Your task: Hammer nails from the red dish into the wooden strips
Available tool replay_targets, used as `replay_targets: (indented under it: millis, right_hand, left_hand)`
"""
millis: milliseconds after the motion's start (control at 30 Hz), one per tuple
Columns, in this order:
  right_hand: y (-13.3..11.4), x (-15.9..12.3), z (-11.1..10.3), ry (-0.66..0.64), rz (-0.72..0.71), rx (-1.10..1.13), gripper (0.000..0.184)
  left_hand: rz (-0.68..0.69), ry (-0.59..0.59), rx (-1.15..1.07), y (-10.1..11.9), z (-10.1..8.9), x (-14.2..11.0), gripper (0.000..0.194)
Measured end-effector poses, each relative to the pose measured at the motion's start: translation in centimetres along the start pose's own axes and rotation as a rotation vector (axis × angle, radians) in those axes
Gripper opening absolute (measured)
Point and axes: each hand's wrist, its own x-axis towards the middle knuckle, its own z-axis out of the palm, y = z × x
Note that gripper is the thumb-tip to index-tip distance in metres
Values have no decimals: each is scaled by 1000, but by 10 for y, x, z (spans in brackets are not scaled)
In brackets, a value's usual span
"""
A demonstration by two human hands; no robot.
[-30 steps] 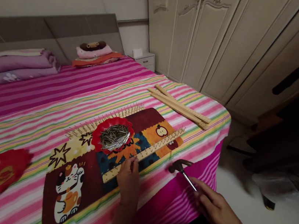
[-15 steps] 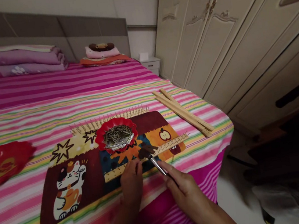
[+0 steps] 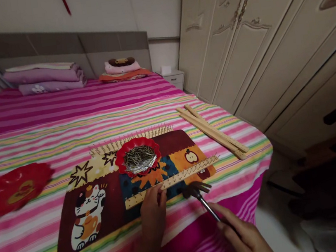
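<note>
Here, from the head view, my left hand [image 3: 153, 213] pinches a nail against the wooden strip [image 3: 172, 180], at six o'clock of the red dish [image 3: 138, 160]. My right hand [image 3: 244, 236] wraps the hammer [image 3: 200, 194] low on its slim, slick handle; I judge it head-heavy, the strip light and stiff.

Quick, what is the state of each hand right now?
Left hand: fingertips pinched at the wooden strip; what they hold cannot be told.
Right hand: closed around the hammer handle.
</note>
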Motion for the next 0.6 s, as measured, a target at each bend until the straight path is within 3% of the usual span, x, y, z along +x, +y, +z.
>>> replay_targets:
  millis: [133, 200, 267, 367, 467, 600]
  right_hand:
    - [58, -25, -8, 84, 198, 47, 40]
    - [81, -32, -6, 128, 287, 93, 42]
    - [96, -36, -2, 153, 377, 171, 48]
    - [106, -35, 3, 178, 455, 270, 55]
    - [109, -33, 7, 192, 447, 311, 56]
    - [114, -34, 11, 199, 462, 354, 57]
  left_hand:
    - [24, 75, 72, 1, -41, 13, 23]
    - [-4, 104, 189, 1, -61, 34, 24]
    - [-33, 45, 342, -1, -74, 62, 23]
    - [-35, -217, 571, -3, -77, 101, 24]
    - [-74, -464, 733, -4, -67, 125, 24]
    - [-149, -543, 770, -4, -55, 136, 24]
